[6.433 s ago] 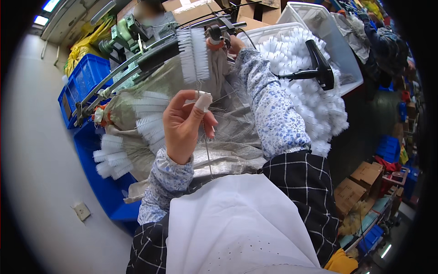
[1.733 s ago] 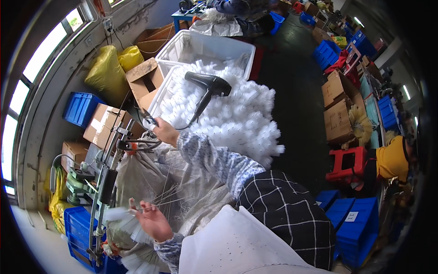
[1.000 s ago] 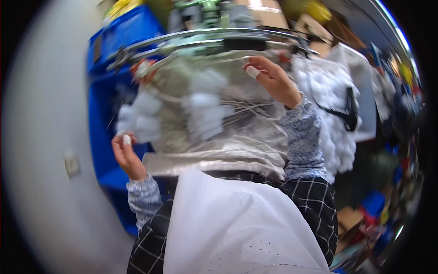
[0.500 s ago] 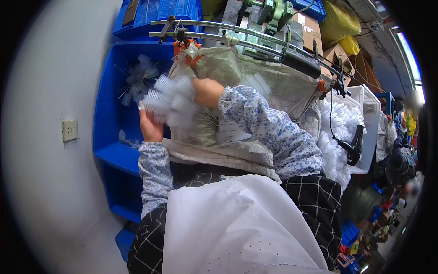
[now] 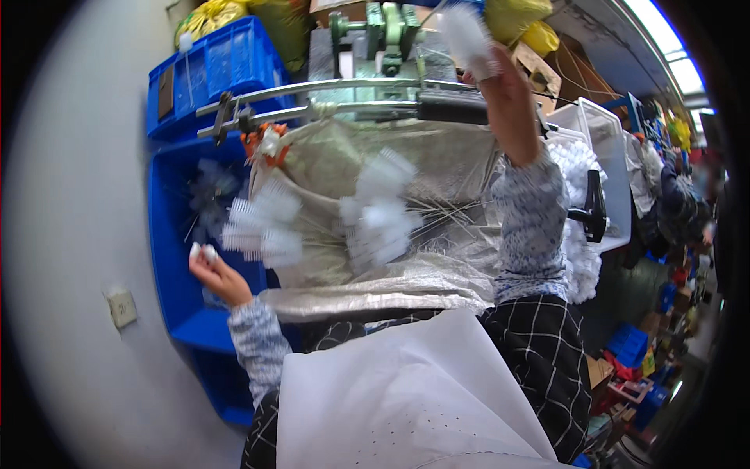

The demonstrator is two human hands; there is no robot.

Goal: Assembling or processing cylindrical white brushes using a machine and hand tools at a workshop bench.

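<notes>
2 hands at work: right hand (image 5: 508,94) pinches a white bristle brush (image 5: 466,35) overhead, left hand (image 5: 212,270) curled beside others (image 5: 262,227); light, soft bristles, best gripped by the wire stem.

**Both arms spread apart, one low, one high**

The left hand (image 5: 212,270) is low at the left side, fingers curled, forearm bent upward. The right hand (image 5: 506,94) is raised high, arm stretched almost straight, fingers closed; the picture is blurred there.
</notes>
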